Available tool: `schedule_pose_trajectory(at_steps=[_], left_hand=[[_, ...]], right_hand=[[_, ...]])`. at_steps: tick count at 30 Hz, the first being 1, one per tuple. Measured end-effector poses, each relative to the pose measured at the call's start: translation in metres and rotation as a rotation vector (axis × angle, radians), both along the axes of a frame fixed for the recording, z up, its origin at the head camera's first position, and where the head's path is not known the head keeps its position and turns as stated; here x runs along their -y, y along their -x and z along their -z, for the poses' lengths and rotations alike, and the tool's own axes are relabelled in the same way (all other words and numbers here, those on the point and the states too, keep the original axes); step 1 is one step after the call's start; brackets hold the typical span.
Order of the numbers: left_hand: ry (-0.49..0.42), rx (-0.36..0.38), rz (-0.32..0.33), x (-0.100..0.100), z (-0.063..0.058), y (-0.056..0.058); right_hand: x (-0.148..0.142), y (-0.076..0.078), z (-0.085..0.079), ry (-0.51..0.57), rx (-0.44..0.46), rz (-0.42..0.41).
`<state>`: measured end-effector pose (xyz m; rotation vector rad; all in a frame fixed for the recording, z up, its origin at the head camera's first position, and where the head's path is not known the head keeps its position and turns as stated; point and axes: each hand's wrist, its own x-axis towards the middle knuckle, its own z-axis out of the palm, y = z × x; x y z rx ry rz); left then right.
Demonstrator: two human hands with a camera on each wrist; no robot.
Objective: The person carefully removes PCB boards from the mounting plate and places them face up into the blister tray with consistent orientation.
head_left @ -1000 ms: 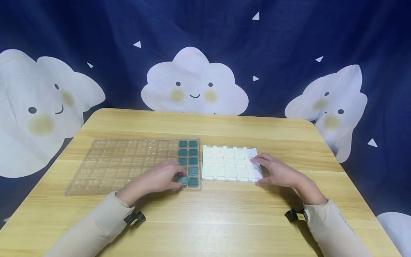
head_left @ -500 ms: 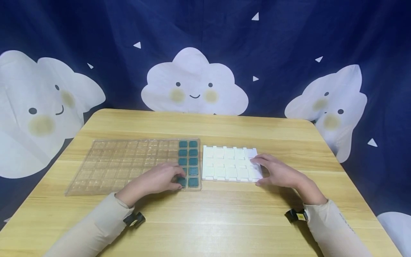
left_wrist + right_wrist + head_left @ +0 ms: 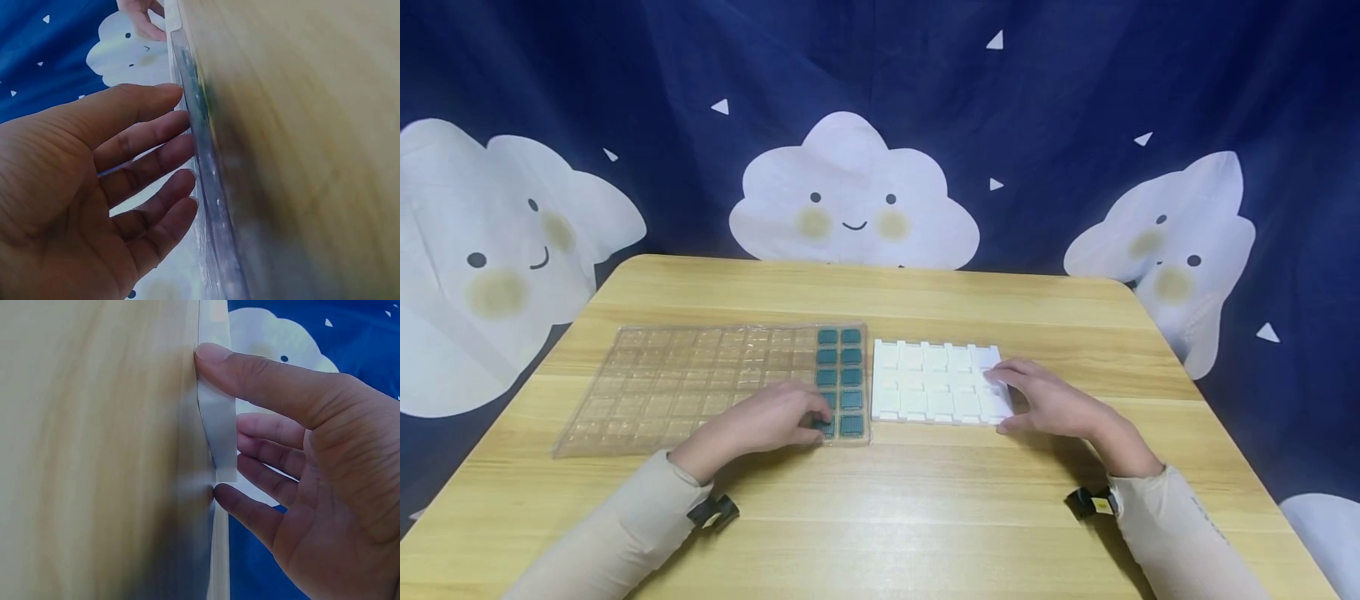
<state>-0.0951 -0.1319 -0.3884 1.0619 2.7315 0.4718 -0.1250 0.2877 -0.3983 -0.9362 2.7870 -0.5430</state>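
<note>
In the head view a clear plastic tray (image 3: 655, 387) with rows of square pockets lies on the table. Small square green chips (image 3: 851, 377) sit in its two right-hand columns. My left hand (image 3: 763, 417) is over the tray, thumb and index fingertips at the nearest chip (image 3: 825, 428) of the inner column; the fingers partly cover it. The left wrist view shows this hand's thumb and fingers apart, tips at the tray's edge (image 3: 215, 187). To the right lies a white pocketed tray (image 3: 925, 379). My right hand (image 3: 1048, 404) holds its right end, thumb on the near corner.
The light wooden table (image 3: 880, 517) has rounded far corners. Behind it hangs a dark blue curtain (image 3: 670, 50) with smiling clouds and small white triangles. The two trays lie side by side with a narrow gap between them.
My left hand has shifted slightly left, its fingertips still at the nearest inner-column chip. More of the chip above it shows now. The right hand and white tray have kept their place.
</note>
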Motion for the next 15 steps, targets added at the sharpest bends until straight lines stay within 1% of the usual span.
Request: schedule_pose_trajectory(at_steps=[5, 10, 15], left_hand=[[-0.012, 0.012, 0.035, 0.001, 0.002, 0.002], [-0.035, 0.038, -0.003, 0.006, 0.002, 0.003], [-0.049, 0.007, -0.022, 0.014, -0.004, 0.007]], right_hand=[[-0.001, 0.0, 0.002, -0.013, -0.003, -0.003], [0.001, -0.003, 0.001, -0.025, 0.012, 0.006], [0.003, -0.006, -0.001, -0.034, 0.022, 0.013]])
